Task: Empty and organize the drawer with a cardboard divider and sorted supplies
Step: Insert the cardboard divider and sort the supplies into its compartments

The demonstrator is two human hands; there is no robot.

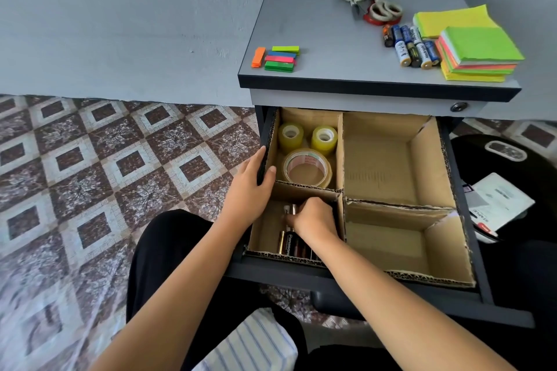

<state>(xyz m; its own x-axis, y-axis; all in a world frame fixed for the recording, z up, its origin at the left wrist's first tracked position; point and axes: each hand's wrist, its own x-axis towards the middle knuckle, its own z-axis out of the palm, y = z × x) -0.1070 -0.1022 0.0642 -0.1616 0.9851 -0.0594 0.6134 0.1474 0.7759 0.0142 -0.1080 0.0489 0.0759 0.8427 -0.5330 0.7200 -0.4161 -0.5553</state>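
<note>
Entry: batteries (288,245), lower-left compartment of the cardboard divider (341,156), centre frame. My right hand (313,220) curls round one or two there; my left hand (256,178) grips the drawer (271,272) side.
Risk — released cells may roll askew.
Legible — "Panasonic" on a battery; "STAPLE" on the paper (500,202), right edge.

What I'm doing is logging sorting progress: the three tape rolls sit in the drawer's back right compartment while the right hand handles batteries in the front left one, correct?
Not quite. The head view shows the three tape rolls in the back left compartment of the drawer, not the back right. The right hand does handle batteries in the front left one.
</note>
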